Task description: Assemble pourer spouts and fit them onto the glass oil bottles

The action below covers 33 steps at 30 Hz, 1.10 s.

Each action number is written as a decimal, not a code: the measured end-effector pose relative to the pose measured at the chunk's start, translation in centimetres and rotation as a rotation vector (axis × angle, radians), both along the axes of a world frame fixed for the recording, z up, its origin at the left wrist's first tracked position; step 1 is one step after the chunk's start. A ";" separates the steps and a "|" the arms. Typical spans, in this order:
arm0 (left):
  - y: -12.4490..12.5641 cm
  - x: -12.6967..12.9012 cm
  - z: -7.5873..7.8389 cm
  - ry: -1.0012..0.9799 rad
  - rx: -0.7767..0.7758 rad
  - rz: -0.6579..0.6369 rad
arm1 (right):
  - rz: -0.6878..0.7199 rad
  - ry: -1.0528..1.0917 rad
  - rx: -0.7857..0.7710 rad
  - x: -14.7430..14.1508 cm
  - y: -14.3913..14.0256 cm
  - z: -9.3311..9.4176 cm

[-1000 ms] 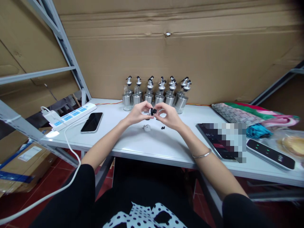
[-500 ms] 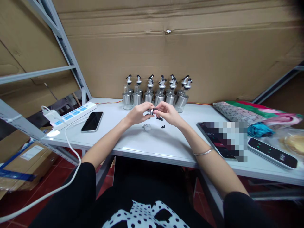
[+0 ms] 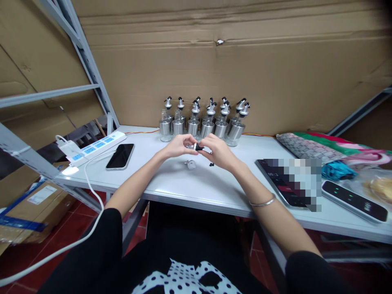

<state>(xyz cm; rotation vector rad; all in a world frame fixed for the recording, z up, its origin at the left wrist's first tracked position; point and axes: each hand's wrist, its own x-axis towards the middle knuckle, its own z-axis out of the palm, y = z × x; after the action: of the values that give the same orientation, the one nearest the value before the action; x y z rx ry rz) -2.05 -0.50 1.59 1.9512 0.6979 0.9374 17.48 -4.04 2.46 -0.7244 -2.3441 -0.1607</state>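
Just above the middle of the frame, both hands meet over the white table (image 3: 196, 192). The left hand (image 3: 177, 146) and the right hand (image 3: 217, 152) pinch one small black-and-silver spout cap (image 3: 196, 147) between their fingertips, each hand closed on its own end. The cap's long axis runs roughly left to right across the frame, silver end toward the left hand, black end toward the right. Neither hand is nearer; it sits between them, held just clear of the tabletop.

Directly below the hands a small silver piece (image 3: 190, 164) lies on the table, and a tiny black part (image 3: 211, 164) lies just right of it, close under the right hand. Behind the hands, a cluster of glass bottles (image 3: 203, 122) with pour spouts stands against the cardboard wall. A dark phone (image 3: 120, 156) and a white power strip (image 3: 92, 148) lie to the left. No brand or writing can be read; the tablet (image 3: 288, 183) at right is blurred.
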 end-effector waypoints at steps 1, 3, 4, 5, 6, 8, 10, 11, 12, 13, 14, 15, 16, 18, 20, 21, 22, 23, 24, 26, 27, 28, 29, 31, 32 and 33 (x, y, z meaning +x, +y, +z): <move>0.0 0.0 0.1 0.000 -0.044 -0.005 | -0.015 -0.025 0.030 -0.1 -0.1 0.0; -0.1 -0.1 0.4 -0.010 -0.105 -0.002 | -0.068 -0.064 0.086 -0.2 -0.3 0.2; -0.1 -0.1 0.5 -0.020 -0.129 -0.001 | -0.096 -0.081 0.110 -0.3 -0.4 0.2; -0.1 -0.2 0.6 -0.029 -0.151 -0.004 | -0.122 -0.096 0.131 -0.4 -0.5 0.3; -0.1 -0.2 0.7 -0.034 -0.169 -0.010 | -0.142 -0.111 0.151 -0.5 -0.6 0.4; -0.2 -0.3 0.9 -0.035 -0.200 -0.028 | -0.166 -0.135 0.188 -0.6 -0.7 0.5; -0.2 -0.5 1.1 -0.043 -0.226 -0.044 | -0.175 -0.140 0.213 -0.8 -0.9 0.6; -0.3 -0.5 1.2 -0.051 -0.239 -0.049 | -0.175 -0.135 0.220 -0.8 -0.9 0.6; -0.3 -0.6 1.3 -0.060 -0.252 -0.055 | -0.174 -0.127 0.223 -0.9 -1.0 0.6; -0.3 -0.6 1.4 -0.068 -0.265 -0.061 | -0.172 -0.118 0.225 -0.9 -1.0 0.6; -0.2 -0.7 1.5 -0.073 -0.276 -0.067 | -0.170 -0.112 0.227 -1.0 -1.1 0.6; -0.2 -0.8 1.5 -0.074 -0.287 -0.073 | -0.169 -0.107 0.231 -1.1 -1.1 0.6; -0.2 -0.8 1.5 -0.071 -0.300 -0.082 | -0.167 -0.104 0.237 -1.1 -1.2 0.6; -0.1 -0.9 1.6 -0.080 -0.343 -0.112 | -0.160 -0.090 0.250 -1.2 -1.3 0.6; -0.1 -1.0 1.5 -0.117 -0.400 -0.164 | -0.150 -0.059 0.261 -1.3 -1.5 0.6; -0.1 -1.0 1.5 -0.141 -0.427 -0.196 | -0.147 -0.042 0.264 -1.3 -1.6 0.5; -0.1 -1.0 1.5 -0.162 -0.449 -0.227 | -0.147 -0.025 0.265 -1.3 -1.7 0.5; -0.1 -1.1 1.4 -0.176 -0.463 -0.252 | -0.149 -0.010 0.263 -1.2 -1.7 0.4; -0.1 -1.0 1.4 -0.184 -0.469 -0.269 | -0.152 0.003 0.256 -1.2 -1.8 0.3; -0.2 -1.0 1.3 -0.199 -0.448 -0.264 | -0.150 0.038 0.234 -1.0 -1.8 0.3; -0.3 -0.9 1.2 -0.215 -0.411 -0.241 | -0.143 0.069 0.219 -1.0 -1.8 0.3; -0.3 -0.7 1.1 -0.234 -0.356 -0.209 | -0.134 0.112 0.200 -0.9 -1.7 0.3; -0.3 -0.6 1.0 -0.254 -0.284 -0.169 | -0.123 0.164 0.175 -0.8 -1.5 0.3; -0.3 -0.2 0.6 -0.276 -0.121 -0.091 | -0.107 0.293 0.078 -0.6 -1.2 0.4; -0.2 -0.1 0.4 -0.276 -0.043 -0.058 | -0.108 0.357 -0.007 -0.6 -0.9 0.4; -0.1 0.1 0.2 -0.271 0.028 -0.029 | -0.114 0.410 -0.111 -0.5 -0.7 0.3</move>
<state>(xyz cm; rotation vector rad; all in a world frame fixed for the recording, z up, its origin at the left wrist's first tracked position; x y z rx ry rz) -1.92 -0.61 1.75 1.8077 0.5016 1.1717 16.96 -4.77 2.79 -0.8563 -1.9339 0.0658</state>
